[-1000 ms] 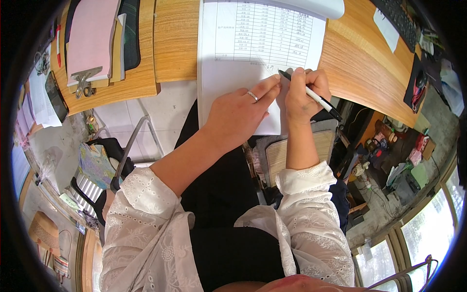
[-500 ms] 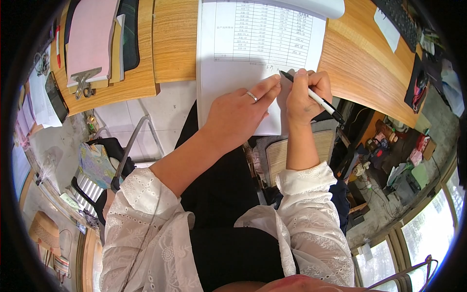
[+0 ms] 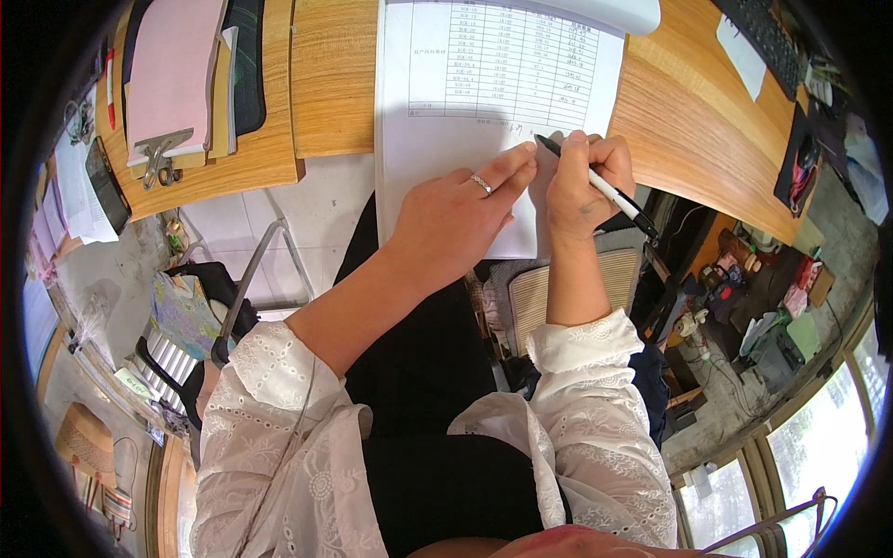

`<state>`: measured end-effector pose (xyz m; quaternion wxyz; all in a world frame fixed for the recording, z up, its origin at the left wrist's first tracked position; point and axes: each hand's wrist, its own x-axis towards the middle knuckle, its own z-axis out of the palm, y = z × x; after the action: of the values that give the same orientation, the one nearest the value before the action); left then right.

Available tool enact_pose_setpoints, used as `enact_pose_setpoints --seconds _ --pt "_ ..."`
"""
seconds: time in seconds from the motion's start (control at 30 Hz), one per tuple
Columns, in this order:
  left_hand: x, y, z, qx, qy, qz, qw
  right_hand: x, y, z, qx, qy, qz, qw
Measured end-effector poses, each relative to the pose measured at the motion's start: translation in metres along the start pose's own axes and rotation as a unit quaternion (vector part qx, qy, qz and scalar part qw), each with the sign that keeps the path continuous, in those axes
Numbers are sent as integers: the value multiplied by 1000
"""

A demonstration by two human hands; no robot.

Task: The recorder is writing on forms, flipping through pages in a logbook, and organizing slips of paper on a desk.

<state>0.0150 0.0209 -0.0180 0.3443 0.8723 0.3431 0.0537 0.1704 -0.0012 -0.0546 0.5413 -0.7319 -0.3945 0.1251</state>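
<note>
A stack of white paper (image 3: 428, 153) with a printed table on its top sheet lies at the desk's near edge, its lower part reaching past the wood. My left hand (image 3: 456, 209) rests flat on the sheet, fingers stretched toward the upper right, a ring on one of them. Beside it my right hand (image 3: 588, 181) grips a white and black pen (image 3: 606, 189), whose dark tip points at the paper just under the table. A few handwritten marks show near that tip. The upper pages are rolled back at the far end.
To the left on the wooden desk (image 3: 688, 121) lie a clipboard with pink sheets (image 3: 174, 74), a red and white pen (image 3: 111, 88) and a dark phone (image 3: 108, 184). A black keyboard (image 3: 758, 42) sits at the far right. A chair (image 3: 181, 316) stands below left.
Almost nothing differs. Both hands and the pen stay in nearly the same place on the paper.
</note>
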Motion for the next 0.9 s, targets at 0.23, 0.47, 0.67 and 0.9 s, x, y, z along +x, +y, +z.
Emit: enact_pose_setpoints --seconds 0.23,0.47,0.67,0.9 --pt "0 0 0 1 3 2 1000 0 1 0 4 3 -7 1000" --pt "1 0 0 1 4 2 1000 1 -3 1 3 0 -4 1000" --pt "1 0 0 -3 7 5 1000 1 0 1 1 3 -7 1000" --pt "1 0 0 -5 1 2 1000 1 0 1 -16 7 -22 1000"
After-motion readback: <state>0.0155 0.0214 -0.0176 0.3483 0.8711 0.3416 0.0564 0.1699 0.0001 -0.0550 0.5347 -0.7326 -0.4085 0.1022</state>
